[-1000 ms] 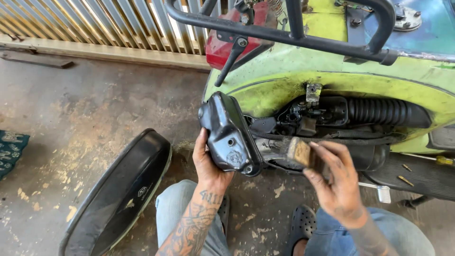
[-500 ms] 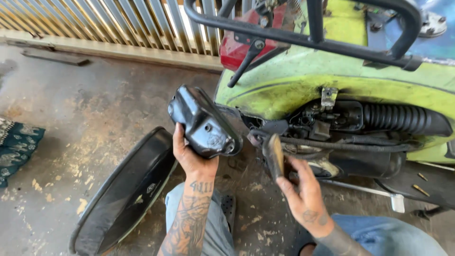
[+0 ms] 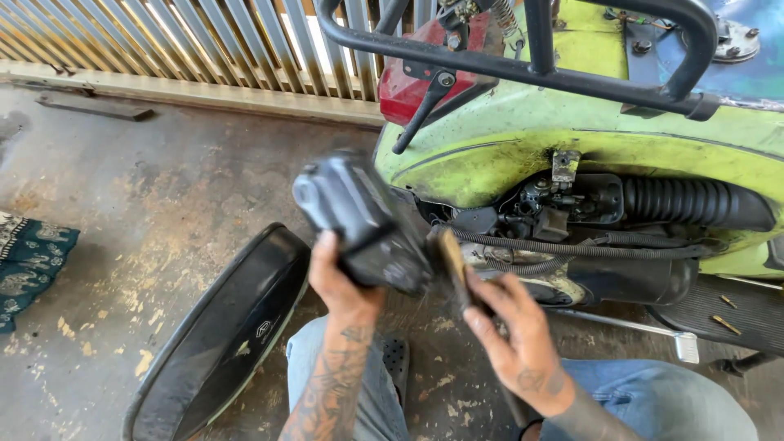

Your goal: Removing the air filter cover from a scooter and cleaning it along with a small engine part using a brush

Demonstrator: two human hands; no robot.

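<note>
My left hand (image 3: pixel 343 282) grips a black plastic housing (image 3: pixel 359 220) and holds it up in front of the green scooter (image 3: pixel 506 155). The housing is blurred. My right hand (image 3: pixel 510 331) holds a paintbrush (image 3: pixel 452 265) with its bristles against the right side of the housing. Behind them the scooter's open engine bay shows a black ribbed hose (image 3: pixel 694 204) and cables.
A black scooter side panel (image 3: pixel 224 335) lies on the concrete floor by my left knee. A red tail light (image 3: pixel 408 77) and a black rear rack (image 3: pixel 523 61) sit above. A patterned cloth (image 3: pixel 28 261) lies at far left. A metal fence (image 3: pixel 163 41) runs behind.
My left hand has pulled the housing away from the scooter, left and toward me, and turned it. My right hand followed with the brush, now against the housing.
</note>
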